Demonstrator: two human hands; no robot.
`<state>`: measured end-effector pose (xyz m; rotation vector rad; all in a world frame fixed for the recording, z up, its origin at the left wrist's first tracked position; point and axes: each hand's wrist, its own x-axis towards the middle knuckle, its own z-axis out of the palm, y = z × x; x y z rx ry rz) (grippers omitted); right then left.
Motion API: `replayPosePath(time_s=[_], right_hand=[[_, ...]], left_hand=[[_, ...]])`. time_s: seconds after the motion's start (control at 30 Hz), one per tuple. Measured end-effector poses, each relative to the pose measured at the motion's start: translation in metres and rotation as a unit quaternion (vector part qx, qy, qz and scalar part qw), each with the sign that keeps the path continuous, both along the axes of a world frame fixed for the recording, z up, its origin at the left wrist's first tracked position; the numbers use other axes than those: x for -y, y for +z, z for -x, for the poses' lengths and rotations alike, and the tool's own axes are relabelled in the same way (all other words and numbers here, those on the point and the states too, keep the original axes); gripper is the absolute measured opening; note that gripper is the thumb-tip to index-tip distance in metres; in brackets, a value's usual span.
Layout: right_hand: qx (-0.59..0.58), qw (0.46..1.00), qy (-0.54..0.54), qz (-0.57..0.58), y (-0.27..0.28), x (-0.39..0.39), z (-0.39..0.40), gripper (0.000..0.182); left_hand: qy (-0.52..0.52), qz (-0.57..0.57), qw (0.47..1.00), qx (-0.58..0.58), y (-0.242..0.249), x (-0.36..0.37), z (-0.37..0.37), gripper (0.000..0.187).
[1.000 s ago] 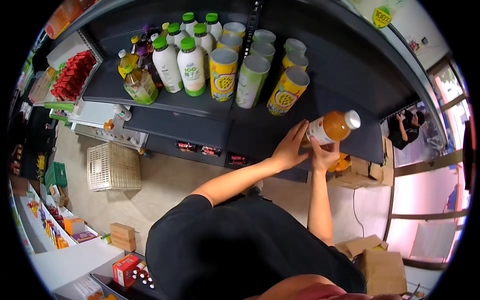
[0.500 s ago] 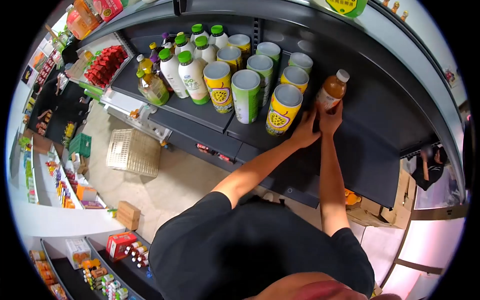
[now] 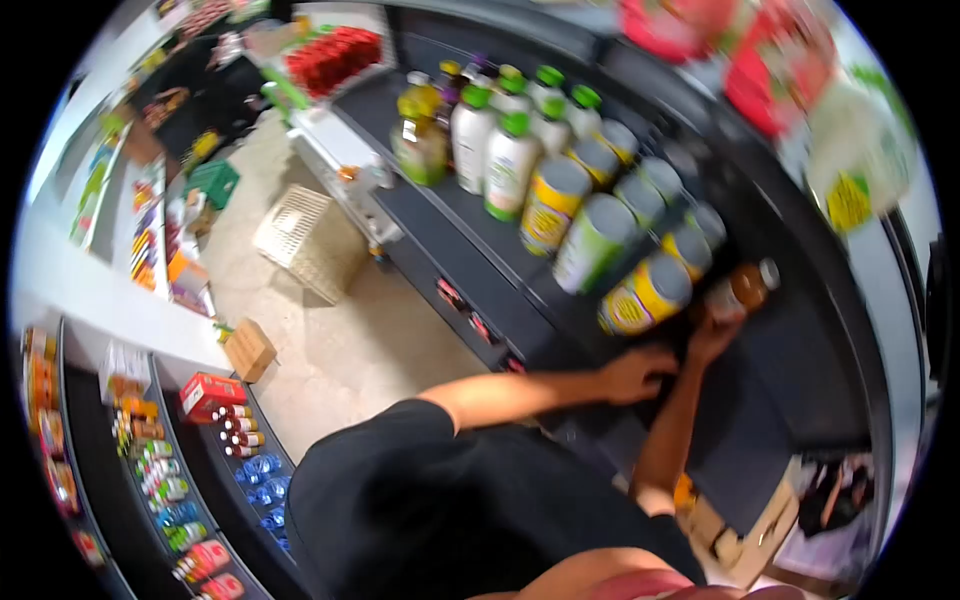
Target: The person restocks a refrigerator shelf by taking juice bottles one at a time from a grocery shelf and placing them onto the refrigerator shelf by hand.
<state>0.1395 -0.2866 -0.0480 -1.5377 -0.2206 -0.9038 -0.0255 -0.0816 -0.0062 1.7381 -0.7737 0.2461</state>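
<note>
An orange-brown bottle with a white cap stands tilted in view on the dark shelf. My right hand is wrapped round its lower part. To the left of it, my left hand is off the bottle, over the shelf's front part, with fingers bent and blurred; nothing can be seen in it. Just beyond my hands stand yellow cans with grey lids and a green-and-white can. Farther left are white bottles with green caps and a yellow bottle.
Red packs lie at the shelf's far end. On the floor stand a woven basket, a green crate and a cardboard box. Stocked shelves are at lower left. Pink-red packages are overhead at upper right.
The view has turned and blurred. My left hand has drawn back from the bottle toward the shelf's front, while my right hand still holds the bottle beside the cans.
</note>
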Motion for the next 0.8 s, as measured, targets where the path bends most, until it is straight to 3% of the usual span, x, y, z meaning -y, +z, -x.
replayPosePath(time_s=[0.03,0.1,0.17,0.2,0.23,0.27,0.3,0.33,0.37,0.4,0.43,0.47,0.5,0.53,0.57,0.63,0.67,0.73,0.8], right_hand=[[0.02,0.998,0.038,-0.041,-0.005,-0.002,-0.008,0.074],[0.005,1.0,-0.013,0.004,0.003,-0.006,0.005,0.071],[0.021,0.992,-0.109,0.067,0.03,-0.022,0.036,0.061],[0.022,0.962,-0.23,0.149,0.035,-0.019,0.053,0.05],[0.068,0.973,-0.215,0.058,0.043,-0.031,0.073,0.037],[0.104,0.957,-0.262,0.065,0.059,-0.05,0.099,0.027],[0.06,0.952,-0.299,-0.031,0.102,-0.107,0.145,0.026],[0.101,0.947,-0.305,0.008,0.103,-0.127,0.165,0.027],[0.139,0.939,-0.31,0.048,0.099,-0.145,0.184,0.029],[0.189,0.955,-0.227,0.025,0.102,-0.189,0.198,0.026],[0.234,0.962,-0.144,0.001,0.107,-0.242,0.213,0.025],[0.186,0.98,-0.003,-0.066,0.106,-0.297,0.23,0.02],[0.134,0.973,0.14,-0.128,0.102,-0.347,0.244,0.016],[0.06,0.962,0.229,-0.135,0.096,-0.391,0.256,0.01],[-0.043,0.942,0.315,-0.104,0.076,-0.424,0.261,0.011],[-0.163,0.879,0.44,0.081,0.041,-0.488,0.259,0.012],[-0.252,0.799,0.529,0.137,0.037,-0.518,0.261,0.005],[-0.256,0.688,0.614,0.289,0.004,-0.576,0.263,0.011],[-0.292,0.586,0.676,0.337,-0.079,-0.626,0.259,0.018]], left_hand=[[-0.086,0.005,0.995,-0.047,0.012,-0.031,0.022,0.044],[-0.195,-0.032,0.97,-0.141,0.003,-0.092,0.068,0.038],[-0.24,-0.081,0.936,-0.243,-0.018,-0.167,0.105,0.039],[-0.215,-0.074,0.934,-0.276,-0.042,-0.207,0.125,0.044],[-0.133,-0.126,0.949,-0.257,-0.096,-0.247,0.14,0.048],[-0.028,-0.143,0.927,-0.346,-0.12,-0.296,0.168,0.049],[0.12,-0.19,0.898,-0.379,-0.193,-0.342,0.199,0.05],[0.23,-0.169,0.826,-0.487,-0.245,-0.394,0.238,0.051],[0.36,-0.212,0.793,-0.442,-0.288,-0.443,0.287,0.042],[0.519,-0.221,0.614,-0.551,-0.335,-0.479,0.345,0.041],[0.627,-0.136,0.416,-0.645,-0.347,-0.503,0.396,0.041],[0.613,-0.227,0.294,-0.698,-0.359,-0.523,0.442,0.039],[0.366,-0.462,0.532,-0.607,-0.343,-0.54,0.503,0.037],[0.465,-0.184,0.498,-0.708,-0.35,-0.547,0.514,0.035],[0.521,0.114,0.414,-0.738,-0.356,-0.561,0.527,0.034],[0.516,-0.015,0.605,-0.607,-0.339,-0.569,0.549,0.029],[0.538,0.008,0.566,-0.624,-0.344,-0.577,0.555,0.028],[0.638,0.005,0.521,-0.566,-0.353,-0.58,0.561,0.027],[0.648,0.254,0.482,-0.532,-0.366,-0.573,0.566,0.025]])
